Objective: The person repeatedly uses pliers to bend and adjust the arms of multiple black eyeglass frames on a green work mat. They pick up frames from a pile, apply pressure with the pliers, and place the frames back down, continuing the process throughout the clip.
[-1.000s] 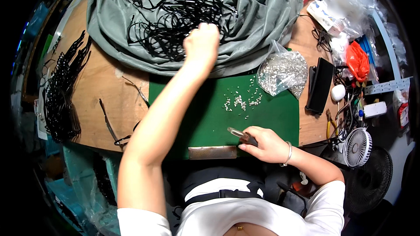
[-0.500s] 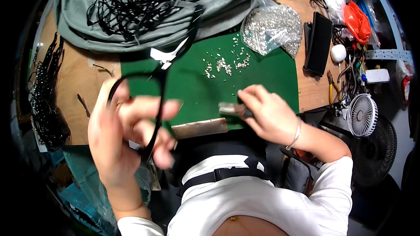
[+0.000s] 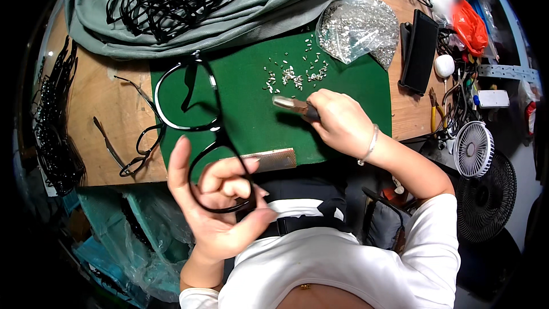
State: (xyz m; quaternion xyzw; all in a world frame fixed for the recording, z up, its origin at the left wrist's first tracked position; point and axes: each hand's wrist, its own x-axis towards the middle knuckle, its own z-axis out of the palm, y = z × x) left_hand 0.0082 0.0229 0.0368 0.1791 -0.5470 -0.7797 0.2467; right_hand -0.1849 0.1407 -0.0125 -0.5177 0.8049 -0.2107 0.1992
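Note:
My left hand (image 3: 223, 217) is closed on a black eyeglass frame (image 3: 215, 129) at the lower rim, holding it above the front edge of the table. Its upper rim overlaps the green mat (image 3: 251, 109). My right hand (image 3: 343, 123) grips pliers (image 3: 293, 105) over the mat, metal tip pointing left and handle mostly hidden in the palm. Beyond the tip lie several small silvery metal pieces (image 3: 291, 77), loose on the mat. On the wood to the left rests a second dark eyeglass frame (image 3: 137, 163), temples spread apart.
A clear bag of silvery pieces (image 3: 360, 31) stands at the mat's far right. Grey cloth (image 3: 274, 23) bears a heap of black frames (image 3: 177, 0); more black frames (image 3: 54, 131) lie far left. A textured metal strip (image 3: 274, 159), phone (image 3: 420, 51), yellow-handled pliers (image 3: 434, 114) and white fan (image 3: 473, 149) surround the hands.
My left hand has moved right and toward my body with the eyeglass frame, uncovering the second frame. My right hand has shifted left and farther away with the pliers.

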